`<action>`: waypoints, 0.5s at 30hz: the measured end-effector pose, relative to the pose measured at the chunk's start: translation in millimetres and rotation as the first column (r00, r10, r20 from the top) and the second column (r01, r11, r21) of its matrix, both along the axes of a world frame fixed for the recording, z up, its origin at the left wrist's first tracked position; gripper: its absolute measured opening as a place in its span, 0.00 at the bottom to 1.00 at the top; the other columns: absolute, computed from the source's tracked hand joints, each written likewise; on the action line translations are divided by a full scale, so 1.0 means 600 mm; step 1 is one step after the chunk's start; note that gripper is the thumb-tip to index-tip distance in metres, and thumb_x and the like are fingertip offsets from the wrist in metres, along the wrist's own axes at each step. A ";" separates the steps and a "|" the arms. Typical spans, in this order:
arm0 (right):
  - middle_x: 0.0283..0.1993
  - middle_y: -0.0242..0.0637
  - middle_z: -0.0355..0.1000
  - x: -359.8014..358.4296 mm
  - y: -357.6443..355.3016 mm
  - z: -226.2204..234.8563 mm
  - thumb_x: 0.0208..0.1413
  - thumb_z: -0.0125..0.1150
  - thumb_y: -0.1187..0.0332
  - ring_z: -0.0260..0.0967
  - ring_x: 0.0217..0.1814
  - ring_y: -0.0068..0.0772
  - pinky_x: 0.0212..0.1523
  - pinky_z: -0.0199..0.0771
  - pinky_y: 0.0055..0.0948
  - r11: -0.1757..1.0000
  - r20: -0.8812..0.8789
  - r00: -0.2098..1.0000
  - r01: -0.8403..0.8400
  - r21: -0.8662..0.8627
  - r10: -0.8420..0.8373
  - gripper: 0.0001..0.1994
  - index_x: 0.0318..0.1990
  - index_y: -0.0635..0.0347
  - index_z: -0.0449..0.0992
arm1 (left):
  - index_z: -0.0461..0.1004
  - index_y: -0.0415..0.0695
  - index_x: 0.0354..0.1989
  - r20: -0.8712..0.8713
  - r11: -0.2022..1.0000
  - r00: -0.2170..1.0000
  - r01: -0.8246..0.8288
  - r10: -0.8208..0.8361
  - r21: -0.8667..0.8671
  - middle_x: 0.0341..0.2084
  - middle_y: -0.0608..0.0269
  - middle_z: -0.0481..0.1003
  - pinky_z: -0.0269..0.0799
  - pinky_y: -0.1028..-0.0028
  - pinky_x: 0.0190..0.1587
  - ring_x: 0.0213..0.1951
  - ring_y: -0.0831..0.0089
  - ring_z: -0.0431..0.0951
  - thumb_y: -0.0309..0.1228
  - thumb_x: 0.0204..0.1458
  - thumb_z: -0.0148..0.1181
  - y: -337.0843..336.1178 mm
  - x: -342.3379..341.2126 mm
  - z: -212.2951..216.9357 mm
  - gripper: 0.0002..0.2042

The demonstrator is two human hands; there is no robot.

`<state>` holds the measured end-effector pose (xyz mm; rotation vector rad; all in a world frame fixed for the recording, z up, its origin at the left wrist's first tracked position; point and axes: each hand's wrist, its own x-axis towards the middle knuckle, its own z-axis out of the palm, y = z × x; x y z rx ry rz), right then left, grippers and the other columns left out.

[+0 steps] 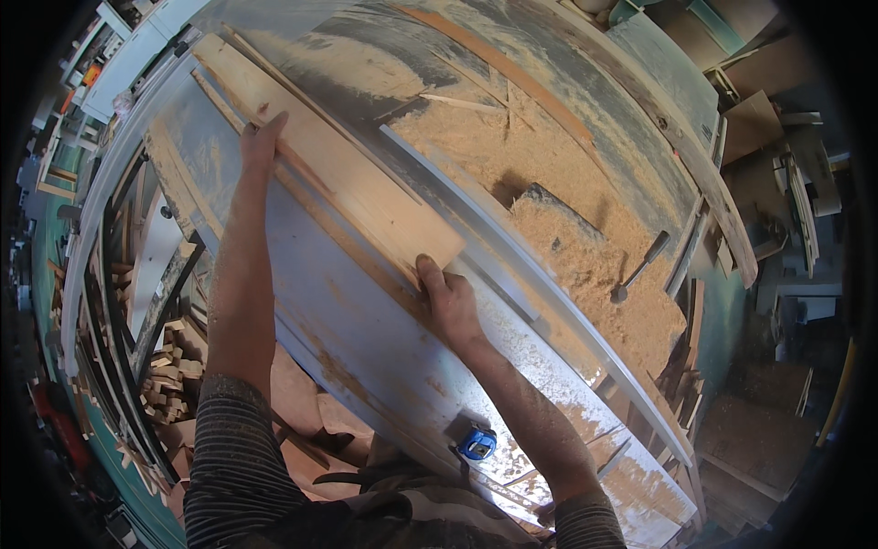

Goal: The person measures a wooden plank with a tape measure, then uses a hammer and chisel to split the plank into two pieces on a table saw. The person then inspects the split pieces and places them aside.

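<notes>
A pale wooden board (343, 169) lies lengthwise on a metal machine table (352, 306) dusted with sawdust. My left hand (262, 142) grips the board's near edge toward its far end, fingers partly hidden. At the closer end, my right hand (451, 300) holds the corner, its thumb on top and the other fingers mostly out of sight. A narrow wooden strip (338, 215) runs along the board's left side. To the board's right stretches a long straight metal fence (540, 256).
A blue tape measure (477, 445) sits on the table near my body. Heaped sawdust (585, 274) covers the surface beyond the fence, around a dark-handled lever (645, 265). Wood offcuts (169, 375) are piled low at left. A long plank (677, 137) lies along the far right edge.
</notes>
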<state>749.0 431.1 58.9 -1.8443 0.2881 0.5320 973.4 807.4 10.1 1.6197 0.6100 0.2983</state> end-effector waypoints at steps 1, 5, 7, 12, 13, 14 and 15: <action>0.32 0.61 0.77 0.005 0.003 0.001 0.63 0.50 0.38 0.74 0.39 0.64 0.44 0.72 0.49 1.000 -0.042 0.999 0.001 -0.007 -0.001 0.33 0.33 0.64 0.82 | 0.73 0.37 0.57 -0.016 1.000 1.000 -0.003 0.003 0.005 0.35 0.63 0.78 0.73 0.73 0.29 0.31 0.74 0.78 0.39 0.50 0.73 0.006 0.002 0.001 0.29; 0.34 0.63 0.77 0.018 0.019 0.011 0.62 0.49 0.37 0.76 0.42 0.62 0.48 0.72 0.45 1.000 -0.111 0.994 0.014 -0.010 -0.015 0.34 0.35 0.66 0.83 | 0.71 0.34 0.50 -0.022 0.999 0.999 -0.032 0.031 -0.043 0.38 0.59 0.76 0.75 0.70 0.34 0.35 0.71 0.78 0.35 0.47 0.77 0.015 0.013 0.012 0.27; 0.35 0.63 0.77 0.023 0.027 0.004 0.61 0.49 0.35 0.76 0.43 0.60 0.48 0.72 0.45 1.000 -0.094 0.995 0.016 -0.026 -0.018 0.36 0.36 0.67 0.83 | 0.71 0.32 0.55 -0.032 0.998 0.998 -0.048 0.047 -0.035 0.39 0.58 0.78 0.77 0.70 0.35 0.36 0.70 0.80 0.37 0.49 0.75 0.004 0.014 0.029 0.29; 0.24 0.44 0.72 0.030 0.053 -0.009 0.63 0.52 0.35 0.69 0.31 0.36 0.37 0.70 0.36 0.997 -0.074 0.994 0.078 0.013 -0.077 0.37 0.27 0.70 0.78 | 0.70 0.30 0.58 0.009 0.999 1.000 -0.027 0.027 -0.031 0.44 0.54 0.79 0.78 0.69 0.40 0.39 0.67 0.81 0.38 0.51 0.73 0.043 0.034 0.008 0.31; 0.25 0.44 0.73 0.032 0.056 -0.008 0.63 0.52 0.35 0.70 0.32 0.36 0.37 0.70 0.35 0.997 -0.076 0.994 0.079 -0.001 -0.078 0.38 0.28 0.71 0.78 | 0.70 0.30 0.58 0.017 0.999 0.999 -0.027 0.028 -0.045 0.44 0.54 0.79 0.78 0.69 0.41 0.39 0.67 0.81 0.37 0.51 0.73 0.042 0.035 0.008 0.31; 0.26 0.44 0.74 0.035 0.058 -0.007 0.63 0.52 0.35 0.70 0.33 0.36 0.38 0.70 0.35 0.997 -0.079 0.994 0.079 -0.013 -0.080 0.38 0.29 0.71 0.79 | 0.70 0.30 0.59 0.025 0.998 0.999 -0.028 0.029 -0.059 0.44 0.54 0.79 0.78 0.69 0.41 0.39 0.67 0.81 0.37 0.51 0.73 0.040 0.037 0.009 0.31; 0.27 0.45 0.74 0.037 0.061 -0.007 0.62 0.52 0.34 0.71 0.33 0.37 0.39 0.71 0.36 0.996 -0.093 0.992 0.083 -0.025 -0.085 0.38 0.30 0.71 0.79 | 0.70 0.30 0.58 0.041 0.998 0.999 -0.017 0.019 -0.066 0.44 0.54 0.79 0.78 0.69 0.41 0.39 0.67 0.81 0.36 0.51 0.73 0.039 0.041 0.007 0.30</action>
